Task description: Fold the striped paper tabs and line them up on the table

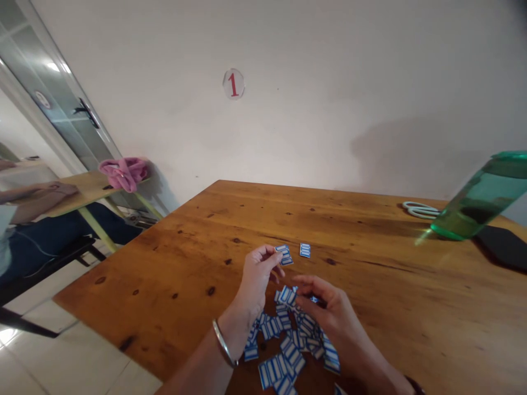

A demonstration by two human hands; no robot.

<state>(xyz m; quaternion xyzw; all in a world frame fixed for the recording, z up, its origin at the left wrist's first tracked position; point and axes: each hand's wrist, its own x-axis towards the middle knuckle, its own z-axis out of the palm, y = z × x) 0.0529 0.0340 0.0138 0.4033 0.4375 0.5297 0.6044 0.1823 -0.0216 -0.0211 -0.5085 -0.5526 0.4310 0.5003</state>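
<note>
My left hand (259,274), with a silver bangle at the wrist, pinches a small blue-and-white striped card (285,254) between thumb and finger, a little above the table. Just beyond it, a second card (304,250) of the same kind lies alone on the wood. My right hand (325,304) is closed at the near edge of another blue-and-white card (287,296), its thumb and fingertips on that card's right side. Beneath and between both hands spreads a loose pile of such cards (272,370), many overlapping. My right forearm and hand hide part of the pile.
The wooden table (181,274) meets a white wall. At the right stand a green water bottle (481,197), a white coiled cable (420,209) and a dark phone-like slab (502,247). Left, another person's hands (57,189) rest on a table holding a pink cloth (125,173).
</note>
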